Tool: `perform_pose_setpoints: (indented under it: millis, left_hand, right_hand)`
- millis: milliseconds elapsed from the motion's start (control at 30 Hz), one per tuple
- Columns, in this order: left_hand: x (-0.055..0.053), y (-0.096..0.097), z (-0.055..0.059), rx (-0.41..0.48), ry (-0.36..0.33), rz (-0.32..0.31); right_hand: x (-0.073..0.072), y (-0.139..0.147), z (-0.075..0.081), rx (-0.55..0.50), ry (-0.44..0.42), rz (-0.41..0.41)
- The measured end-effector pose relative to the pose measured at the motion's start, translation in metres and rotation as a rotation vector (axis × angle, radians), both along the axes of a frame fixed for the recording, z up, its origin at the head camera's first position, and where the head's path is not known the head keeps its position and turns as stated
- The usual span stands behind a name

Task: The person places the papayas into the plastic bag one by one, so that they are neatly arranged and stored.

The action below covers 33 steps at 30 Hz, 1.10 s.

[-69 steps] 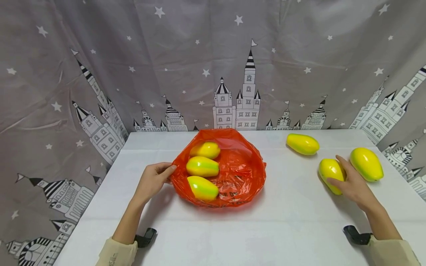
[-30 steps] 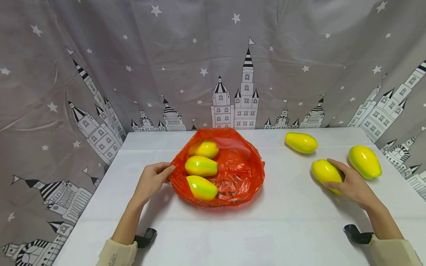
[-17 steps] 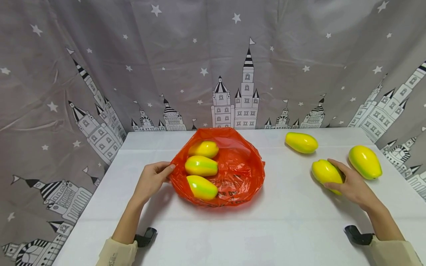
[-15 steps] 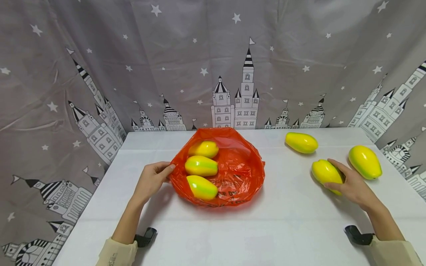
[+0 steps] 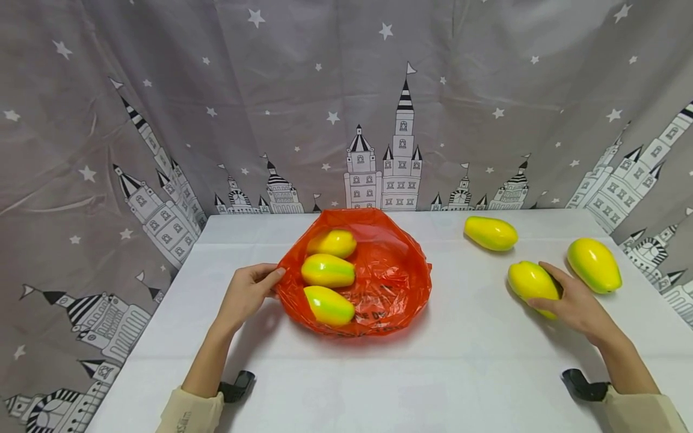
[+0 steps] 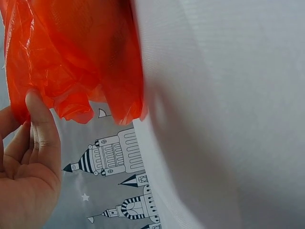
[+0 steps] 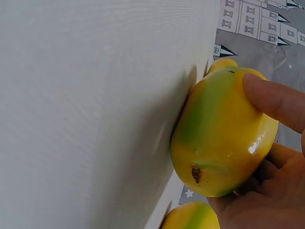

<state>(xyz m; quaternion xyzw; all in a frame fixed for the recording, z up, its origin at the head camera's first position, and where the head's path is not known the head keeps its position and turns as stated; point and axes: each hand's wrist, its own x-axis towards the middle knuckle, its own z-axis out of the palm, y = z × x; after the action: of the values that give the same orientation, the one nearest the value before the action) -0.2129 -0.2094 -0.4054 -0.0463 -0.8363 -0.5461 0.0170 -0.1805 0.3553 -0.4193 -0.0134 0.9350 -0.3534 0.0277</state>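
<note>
My left hand (image 5: 250, 294) pinches the left edge of a thin red plastic bag (image 5: 392, 282), thumb on the near side, as the left wrist view also shows. The bag lies wide-mouthed on the table with three yellow-green papayas inside: a back one (image 5: 332, 243), a middle one (image 5: 328, 270) and a front one (image 5: 329, 305). On the right, my right hand (image 5: 576, 302) grips another papaya (image 5: 533, 281), thumb on one side and fingers curled round the other. In the right wrist view this papaya (image 7: 219, 129) is close over the white cloth, its brown stem mark showing.
Two more papayas lie on the white-covered table (image 5: 460, 373): one at the back (image 5: 490, 233), one right of my right hand (image 5: 594, 264). A grey curtain (image 5: 303, 78) printed with castles and stars hangs behind the table and along its sides.
Since the earliest frame, my right hand has turned the papaya so its far end points further left, and the hold is closer. In the last second hardly anything moves; my left hand keeps the bag.
</note>
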Motion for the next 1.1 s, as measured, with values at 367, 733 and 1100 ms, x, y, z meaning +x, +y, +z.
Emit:
perform_pose_setpoints:
  millis: [367,733,1100]
  left_hand:
    - [0.000,0.000,-0.001,-0.012,-0.013,0.004]
    - [0.000,-0.002,0.001,-0.003,-0.009,-0.003]
    - [0.000,0.000,0.001,-0.006,-0.008,-0.010]
  right_hand:
    - [0.002,-0.003,0.004,0.007,-0.005,-0.009]
    - [0.001,-0.007,0.014,0.014,0.076,0.001]
    - [0.006,-0.014,0.025,0.044,0.118,-0.010]
